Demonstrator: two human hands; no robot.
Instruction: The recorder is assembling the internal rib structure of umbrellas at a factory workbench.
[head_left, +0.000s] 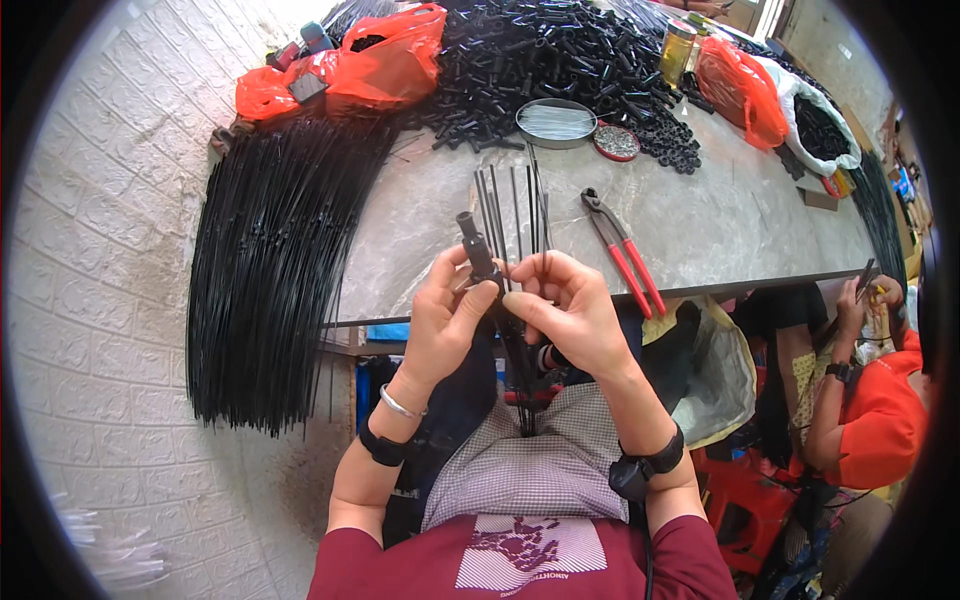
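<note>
In my left hand is a dark stepped tube, tilted up over the table's front edge, with the fingers closed round it. My right hand is closed just beside it, thumb and fingers pinched at the tube's side; what they pinch is too small to make out. Several thin black rods stick up behind the hands, and more dark lengths run down to my lap. To the right of my hands lie end-cutting pliers with red handles, partly over the edge.
A thick bundle of black rods hangs off the table at left. Behind lie a heap of black tubular parts, a round tin of thin wires, a red-rimmed tin and red bags. A co-worker sits at right.
</note>
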